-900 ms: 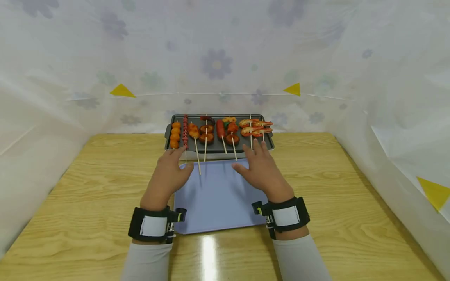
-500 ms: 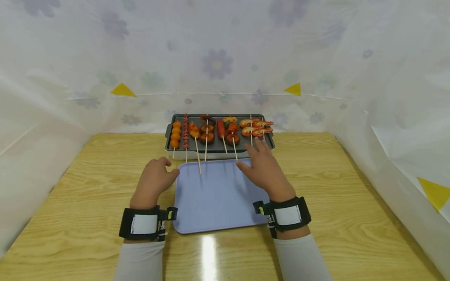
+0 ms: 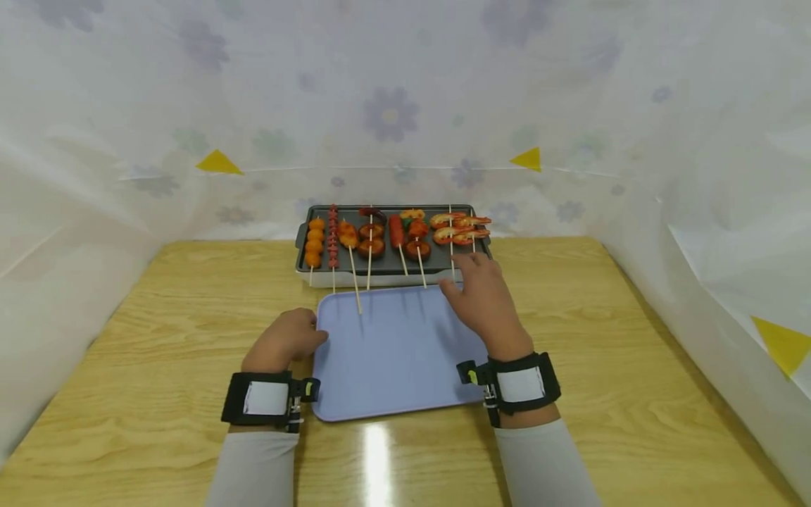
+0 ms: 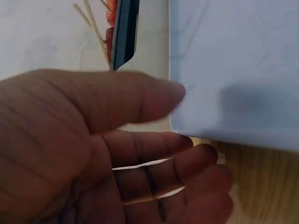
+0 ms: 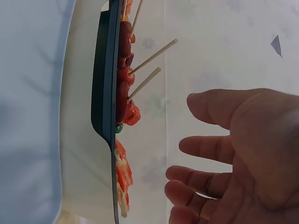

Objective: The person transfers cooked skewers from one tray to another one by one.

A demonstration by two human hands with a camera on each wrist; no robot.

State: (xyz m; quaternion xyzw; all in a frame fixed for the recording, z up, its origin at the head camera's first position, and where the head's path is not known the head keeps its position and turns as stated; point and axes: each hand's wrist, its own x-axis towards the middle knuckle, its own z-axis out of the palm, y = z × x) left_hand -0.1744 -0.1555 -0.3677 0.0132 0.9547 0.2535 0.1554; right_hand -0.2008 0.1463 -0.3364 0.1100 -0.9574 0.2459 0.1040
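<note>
In the head view my left hand [image 3: 285, 339] is at the left edge of the pale blue tray [image 3: 393, 352], thumb over the rim and the other fingers bent outside it. The left wrist view shows a gap between thumb [image 4: 159, 98] and fingers at the tray corner [image 4: 205, 121]; contact cannot be told. My right hand [image 3: 486, 299] hangs over the tray's back right corner, fingers loosely bent and holding nothing. Behind the tray, a dark grill pan [image 3: 405, 266] bears orange balls [image 3: 315, 243], a red sausage [image 3: 396, 231], shrimp [image 3: 453, 234] and other skewers.
The wooden table [image 3: 190, 317] extends on both sides of the tray. A flowered white sheet [image 3: 393, 141] hangs behind and at the sides, with yellow triangles [image 3: 219, 163] on it. Several skewer sticks [image 3: 355, 282] stick out over the pan's front edge.
My left hand has moved from the pan's front left down to the tray's left edge, its fingers more bent. My right hand has shifted slightly right, its fingers bending a little.
</note>
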